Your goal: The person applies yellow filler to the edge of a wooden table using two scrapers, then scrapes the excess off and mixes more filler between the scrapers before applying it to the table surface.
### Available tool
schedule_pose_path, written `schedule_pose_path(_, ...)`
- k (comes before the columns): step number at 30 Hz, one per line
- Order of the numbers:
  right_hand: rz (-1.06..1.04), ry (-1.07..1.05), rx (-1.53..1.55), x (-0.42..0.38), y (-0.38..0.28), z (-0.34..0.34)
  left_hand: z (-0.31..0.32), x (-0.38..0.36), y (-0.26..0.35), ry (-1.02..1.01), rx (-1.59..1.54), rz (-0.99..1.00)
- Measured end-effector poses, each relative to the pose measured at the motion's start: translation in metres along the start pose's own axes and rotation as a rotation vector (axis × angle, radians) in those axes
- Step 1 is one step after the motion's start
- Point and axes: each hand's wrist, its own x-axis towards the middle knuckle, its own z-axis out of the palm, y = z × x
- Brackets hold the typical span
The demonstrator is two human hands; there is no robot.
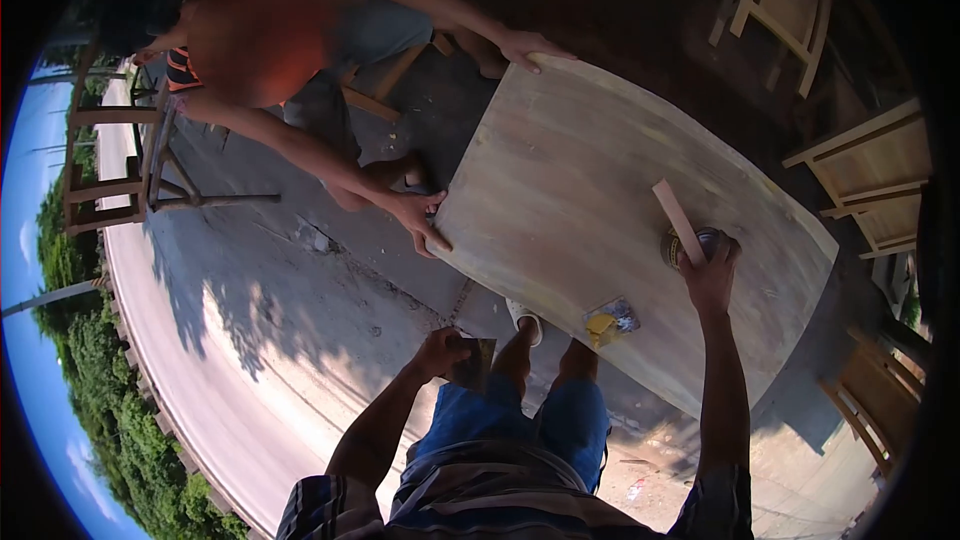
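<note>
My left hand [441, 352] is closed on a thin, dark, square-edged sheet [474, 364], held off the near side of the board, in front of my shorts. Over the right part of a large wooden board [560, 180], my right hand [712, 280] wraps around a dark round can [671, 246]. A flat wooden stick [678, 218] slants up from the same hand, its lower end by my thumb. Whether the can rests on the board cannot be made out. Near the board's front edge lies a small sheet with a yellow paste [603, 327] on it.
Across from me a seated person in orange has one hand [418, 218] at the board's left corner and another [532, 48] at its far corner. Wooden chair frames [875, 175] stand on the right, another wooden frame [110, 180] on the left. A road [190, 340] runs along the left.
</note>
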Motion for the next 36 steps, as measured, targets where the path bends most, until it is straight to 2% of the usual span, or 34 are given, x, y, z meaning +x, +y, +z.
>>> schedule_pose_path(6, 0.166, -0.007, 0.013, 0.013, -0.013, -0.007, -0.007, -0.005, 0.011, -0.013, -0.033, -0.056)
schedule_pose_path(10, 0.210, -0.025, 0.038, 0.015, -0.019, -0.014, -0.002, 0.005, -0.001, 0.063, -0.031, 0.140)
schedule_pose_path(14, 0.192, -0.012, 0.026, 0.019, -0.011, -0.008, 0.002, 0.000, 0.007, 0.043, 0.002, 0.020)
schedule_pose_path(20, 0.224, -0.035, 0.059, 0.023, -0.005, -0.004, 0.010, 0.005, -0.011, 0.011, 0.017, 0.025)
schedule_pose_path(23, 0.223, -0.020, 0.071, 0.022, -0.006, -0.003, 0.011, 0.012, -0.028, 0.061, 0.061, 0.206)
schedule_pose_path(26, 0.197, -0.013, 0.113, 0.023, 0.006, 0.006, -0.002, -0.004, 0.010, -0.008, -0.053, -0.018)
schedule_pose_path(30, 0.179, 0.008, 0.076, 0.022, 0.010, 0.012, -0.011, -0.008, 0.025, 0.020, -0.048, -0.082)
schedule_pose_path(32, 0.175, 0.007, 0.112, 0.019, 0.012, 0.007, -0.015, -0.003, 0.024, -0.028, -0.039, -0.108)
schedule_pose_path(36, 0.227, -0.039, 0.137, 0.018, 0.004, -0.006, -0.019, 0.009, 0.007, 0.035, -0.046, 0.062)
